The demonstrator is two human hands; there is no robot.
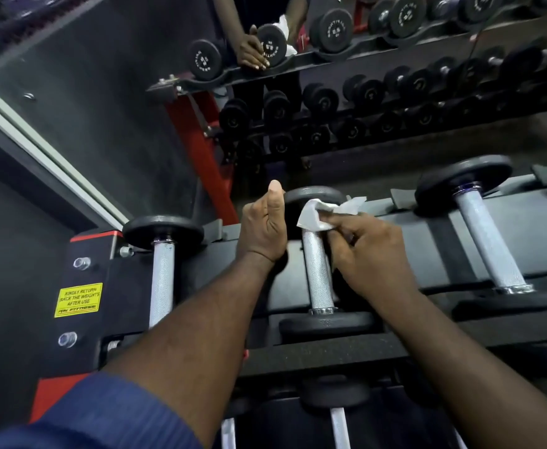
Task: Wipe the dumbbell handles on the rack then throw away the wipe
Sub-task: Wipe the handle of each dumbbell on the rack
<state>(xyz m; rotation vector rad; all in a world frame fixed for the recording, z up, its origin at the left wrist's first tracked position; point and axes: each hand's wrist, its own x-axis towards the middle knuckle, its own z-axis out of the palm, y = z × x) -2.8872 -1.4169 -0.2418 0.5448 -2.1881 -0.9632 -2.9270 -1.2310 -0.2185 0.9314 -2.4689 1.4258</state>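
Left hand (262, 228) — fingers hidden behind dumbbell head (314, 193); lower handles (338, 427) cropped below.

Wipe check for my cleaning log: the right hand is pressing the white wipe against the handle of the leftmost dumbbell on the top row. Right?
Not quite. The head view shows the right hand holding the white wipe against the handle of the middle dumbbell on the top row, not the leftmost dumbbell.

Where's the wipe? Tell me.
In the head view, centre: the right hand pinches the wipe at the far end of the middle dumbbell handle, beside the left hand holding that dumbbell.
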